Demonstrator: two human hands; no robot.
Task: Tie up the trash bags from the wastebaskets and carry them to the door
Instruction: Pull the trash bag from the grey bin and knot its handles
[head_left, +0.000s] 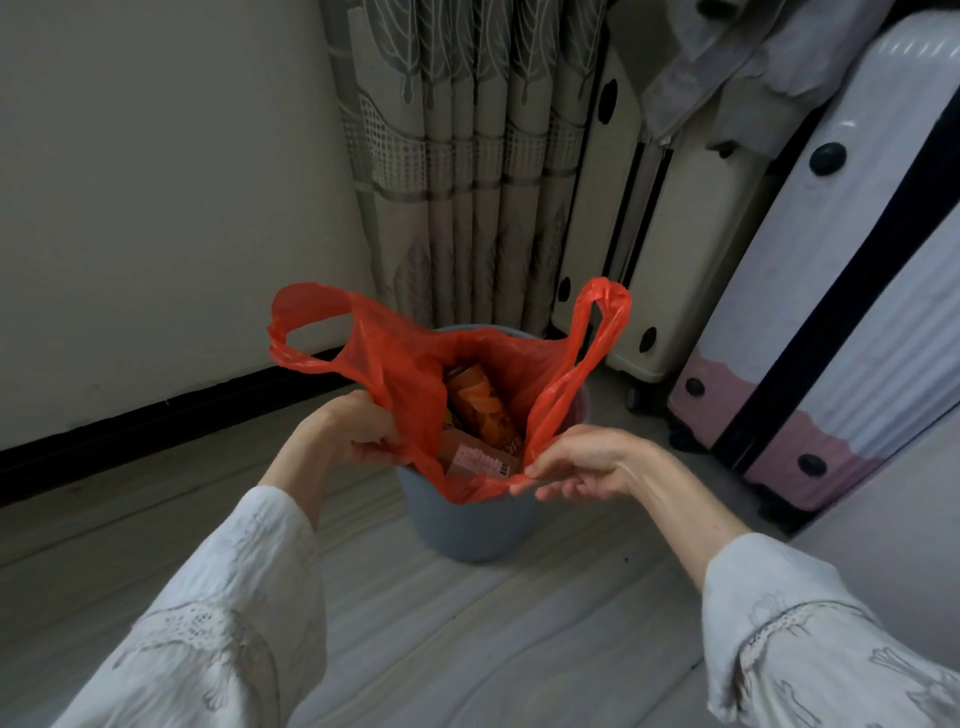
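We hold the red trash bag (410, 364) open in the gray wastebasket (467, 525) on the floor. Left hand (358, 431) grips the left edge; right hand (582, 462) pinches the near rim, freeing both handles for tying.

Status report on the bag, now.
Left hand and right hand grip the red plastic bag rim. Bag untied, in the grey plastic wastebasket. Nothing in the way.
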